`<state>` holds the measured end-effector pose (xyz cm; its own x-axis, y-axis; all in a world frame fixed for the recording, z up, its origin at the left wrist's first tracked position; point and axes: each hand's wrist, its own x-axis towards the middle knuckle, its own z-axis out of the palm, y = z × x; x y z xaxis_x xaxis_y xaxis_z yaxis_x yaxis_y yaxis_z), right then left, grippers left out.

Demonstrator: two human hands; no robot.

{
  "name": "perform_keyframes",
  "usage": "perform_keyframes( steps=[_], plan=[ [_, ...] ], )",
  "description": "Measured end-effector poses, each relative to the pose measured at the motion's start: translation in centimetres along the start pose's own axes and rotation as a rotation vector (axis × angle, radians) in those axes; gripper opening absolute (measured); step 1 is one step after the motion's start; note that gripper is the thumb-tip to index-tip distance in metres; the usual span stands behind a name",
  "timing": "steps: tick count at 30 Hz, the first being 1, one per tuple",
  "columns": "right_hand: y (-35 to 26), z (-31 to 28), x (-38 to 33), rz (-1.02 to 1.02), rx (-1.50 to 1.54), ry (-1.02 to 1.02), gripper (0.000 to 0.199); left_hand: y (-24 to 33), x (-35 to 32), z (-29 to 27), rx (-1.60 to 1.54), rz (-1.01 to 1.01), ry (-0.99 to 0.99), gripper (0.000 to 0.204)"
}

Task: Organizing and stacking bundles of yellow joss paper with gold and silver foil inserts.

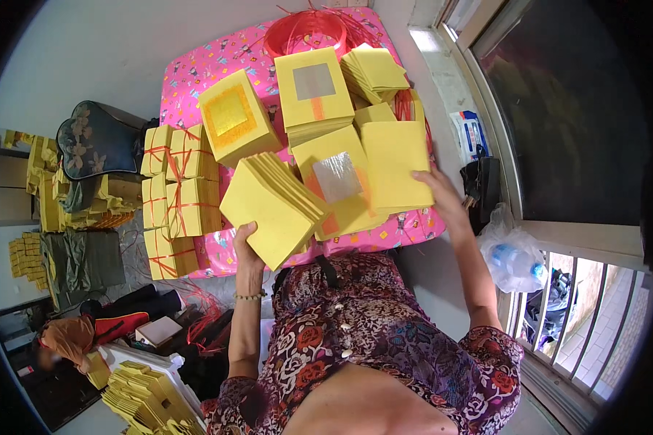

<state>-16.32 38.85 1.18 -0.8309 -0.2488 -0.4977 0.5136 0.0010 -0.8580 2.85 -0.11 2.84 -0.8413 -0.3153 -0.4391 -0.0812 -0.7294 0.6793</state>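
My left hand (246,245) is closed on the near-left edge of a fanned stack of yellow paper (265,210), thumb on top. The stack is tilted above the near side of the table. On the right, my right hand (442,194) grips the edge of another yellow paper stack (395,163), its thumb over the top sheet and the other fingers mostly hidden. Between the two lies a yellow stack with a silver foil square (337,176) and orange marks. Behind stand a stack with a gold square (226,116) and one with a grey-silver square (313,81).
A pink patterned cloth (189,72) covers the table. Red-tied yellow bundles (192,206) line its left side; a red basin (305,32) with red strips sits at the back. A barred window (559,290) is to the right. At lower left another person (69,333) is beside yellow stacks (141,395).
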Motion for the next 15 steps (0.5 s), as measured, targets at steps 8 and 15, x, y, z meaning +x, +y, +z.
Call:
perform_keyframes(
  steps=[8, 15],
  plan=[
    [3.9, 8.8, 3.3, 0.066, -0.03, -0.213, 0.068, 2.0, 3.3, 5.7, 0.106, -0.184, -0.175, 0.067],
    [5.7, 9.4, 3.9, 0.04, -0.077, -0.236, 0.061, -0.1, 6.7, 9.7, 0.318, -0.279, -0.284, 0.063]
  ],
)
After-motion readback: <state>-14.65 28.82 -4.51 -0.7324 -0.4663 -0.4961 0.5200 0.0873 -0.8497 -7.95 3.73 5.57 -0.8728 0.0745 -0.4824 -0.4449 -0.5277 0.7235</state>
